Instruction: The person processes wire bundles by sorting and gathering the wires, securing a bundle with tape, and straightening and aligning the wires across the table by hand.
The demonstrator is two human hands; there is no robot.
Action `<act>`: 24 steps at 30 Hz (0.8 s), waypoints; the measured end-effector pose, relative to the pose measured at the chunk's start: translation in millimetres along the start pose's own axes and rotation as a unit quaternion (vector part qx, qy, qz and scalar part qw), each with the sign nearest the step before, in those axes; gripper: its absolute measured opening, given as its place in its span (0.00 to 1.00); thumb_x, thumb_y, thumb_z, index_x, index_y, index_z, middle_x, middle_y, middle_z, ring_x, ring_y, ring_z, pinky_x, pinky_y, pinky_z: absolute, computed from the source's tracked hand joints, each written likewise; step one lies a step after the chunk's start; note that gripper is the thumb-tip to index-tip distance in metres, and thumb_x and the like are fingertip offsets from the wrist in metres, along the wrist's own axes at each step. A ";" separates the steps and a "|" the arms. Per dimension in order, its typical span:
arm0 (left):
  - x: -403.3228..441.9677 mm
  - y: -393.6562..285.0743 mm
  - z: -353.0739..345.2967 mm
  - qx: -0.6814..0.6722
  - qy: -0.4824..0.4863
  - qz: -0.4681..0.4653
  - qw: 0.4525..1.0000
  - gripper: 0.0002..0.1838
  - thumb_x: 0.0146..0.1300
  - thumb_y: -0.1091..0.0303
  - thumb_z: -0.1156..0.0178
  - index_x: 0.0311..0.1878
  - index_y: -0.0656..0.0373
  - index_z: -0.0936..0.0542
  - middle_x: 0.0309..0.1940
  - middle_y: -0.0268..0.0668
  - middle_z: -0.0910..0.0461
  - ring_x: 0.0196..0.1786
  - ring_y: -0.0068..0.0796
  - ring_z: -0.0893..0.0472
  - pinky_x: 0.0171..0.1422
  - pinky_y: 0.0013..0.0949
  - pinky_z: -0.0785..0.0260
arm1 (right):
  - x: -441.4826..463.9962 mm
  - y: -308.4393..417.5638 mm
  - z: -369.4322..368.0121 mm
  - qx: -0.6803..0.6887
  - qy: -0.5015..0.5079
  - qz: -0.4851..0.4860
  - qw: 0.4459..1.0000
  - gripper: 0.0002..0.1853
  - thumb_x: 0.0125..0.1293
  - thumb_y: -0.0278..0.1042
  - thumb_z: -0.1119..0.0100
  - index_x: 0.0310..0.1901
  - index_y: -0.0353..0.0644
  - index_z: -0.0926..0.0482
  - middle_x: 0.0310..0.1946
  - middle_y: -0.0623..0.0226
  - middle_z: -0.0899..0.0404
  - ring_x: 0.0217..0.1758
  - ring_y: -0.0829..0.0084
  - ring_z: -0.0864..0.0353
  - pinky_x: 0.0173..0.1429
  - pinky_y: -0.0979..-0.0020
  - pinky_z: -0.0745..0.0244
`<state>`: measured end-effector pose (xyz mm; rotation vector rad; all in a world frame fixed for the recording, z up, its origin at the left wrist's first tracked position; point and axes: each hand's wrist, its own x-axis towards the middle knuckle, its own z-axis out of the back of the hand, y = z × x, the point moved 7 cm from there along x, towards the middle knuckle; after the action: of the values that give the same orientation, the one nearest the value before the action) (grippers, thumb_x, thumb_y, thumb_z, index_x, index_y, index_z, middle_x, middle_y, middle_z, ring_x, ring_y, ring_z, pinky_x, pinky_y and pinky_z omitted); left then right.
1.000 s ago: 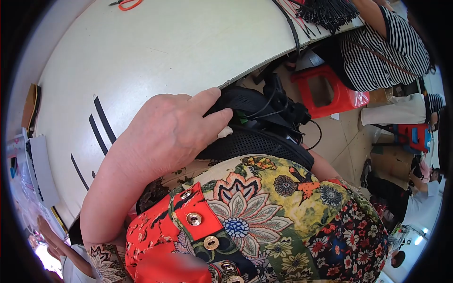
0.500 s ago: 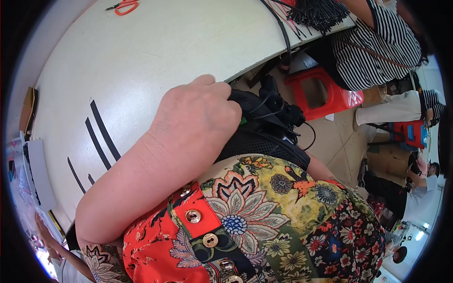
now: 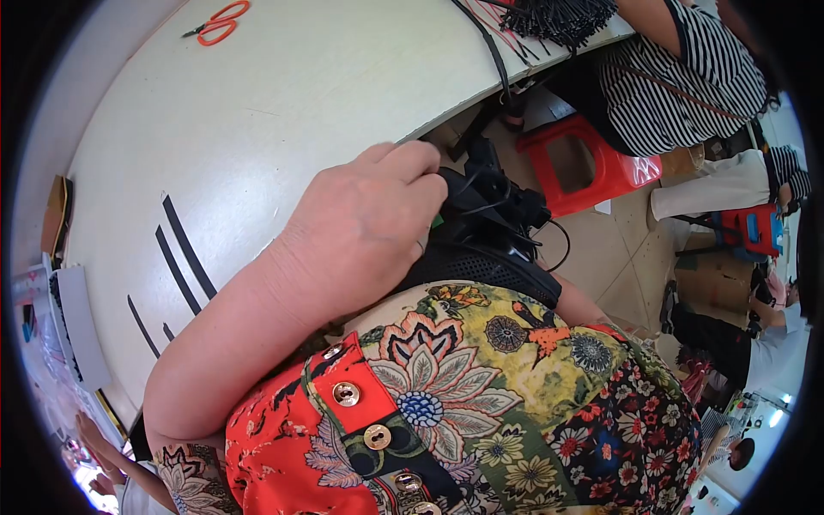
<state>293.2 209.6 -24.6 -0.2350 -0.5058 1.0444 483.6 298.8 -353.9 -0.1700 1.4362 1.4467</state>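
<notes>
My left hand (image 3: 365, 227) is closed, its fingers curled over the near edge of a black mesh item (image 3: 481, 270) beside the table edge. What its fingertips hold is hidden under the hand. Black cables and a dark device (image 3: 519, 206) lie on the mesh item, with a small green spot showing by my fingers. Of my right arm only a piece of forearm (image 3: 577, 302) shows behind the mesh item; the right hand is out of sight.
The white table (image 3: 283, 77) bears black strips (image 3: 184, 249), orange-handled scissors (image 3: 219, 24) and a bundle of black wires (image 3: 562, 19). A red stool (image 3: 592, 167) stands near a person in stripes (image 3: 678, 86). Other people are further off, at right and lower left.
My left hand has risen slightly and its extended fingers have curled in. The pale bit under the fingertips no longer shows. The view has shifted, bringing the scissors fully into sight.
</notes>
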 end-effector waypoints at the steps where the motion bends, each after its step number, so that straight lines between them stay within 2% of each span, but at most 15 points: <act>1: -2.8 4.0 -0.5 -0.020 -0.004 -0.003 1.000 0.07 0.49 0.78 0.40 0.33 0.62 0.25 0.43 0.40 0.22 0.46 0.40 0.21 0.45 0.37 0.25 | 0.7 0.5 0.5 -0.002 0.000 0.001 1.000 0.13 0.67 0.38 0.49 0.49 0.43 0.22 0.39 0.67 0.18 0.38 0.75 0.19 0.45 0.70 0.21; 8: -10.2 15.6 -5.9 -0.039 -0.006 0.008 0.999 0.13 0.52 0.79 0.40 0.41 0.60 0.28 0.37 0.42 0.21 0.42 0.45 0.19 0.46 0.39 0.25 | 4.2 4.6 2.0 -0.022 0.004 0.001 1.000 0.13 0.67 0.38 0.49 0.49 0.43 0.22 0.39 0.66 0.18 0.38 0.74 0.19 0.45 0.70 0.21; 14: -9.6 30.4 -14.0 -0.141 0.018 0.120 0.983 0.20 0.55 0.81 0.42 0.51 0.58 0.33 0.37 0.44 0.21 0.43 0.47 0.19 0.46 0.39 0.26 | 4.4 5.1 3.9 -0.030 0.005 -0.002 1.000 0.13 0.67 0.37 0.49 0.49 0.43 0.22 0.39 0.66 0.18 0.38 0.74 0.18 0.45 0.70 0.21; 17: -12.1 34.2 -15.0 -0.188 -0.013 0.122 0.974 0.22 0.56 0.83 0.43 0.53 0.58 0.33 0.38 0.44 0.21 0.43 0.44 0.19 0.46 0.38 0.26 | 6.1 6.6 4.8 -0.032 0.004 -0.001 0.999 0.13 0.67 0.37 0.49 0.49 0.43 0.22 0.39 0.66 0.18 0.38 0.74 0.18 0.45 0.70 0.21; 20: -13.7 31.6 -14.9 -0.176 -0.035 0.112 0.977 0.23 0.55 0.85 0.43 0.54 0.58 0.33 0.39 0.43 0.21 0.43 0.41 0.18 0.46 0.36 0.26 | 5.4 5.1 3.9 -0.029 0.004 -0.002 1.000 0.13 0.67 0.37 0.49 0.49 0.43 0.22 0.39 0.66 0.18 0.38 0.74 0.18 0.45 0.70 0.21; 24: -14.3 30.4 -13.0 -0.199 -0.026 0.121 0.972 0.24 0.55 0.86 0.43 0.55 0.58 0.33 0.41 0.42 0.21 0.44 0.39 0.18 0.46 0.34 0.26 | 5.7 4.0 3.8 -0.028 0.003 -0.001 1.000 0.13 0.67 0.36 0.49 0.49 0.43 0.22 0.39 0.66 0.18 0.37 0.74 0.18 0.45 0.69 0.21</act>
<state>270.8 212.7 -52.7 -0.6384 -0.7466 1.1823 480.2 305.9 -354.3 -0.2119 1.4013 1.4861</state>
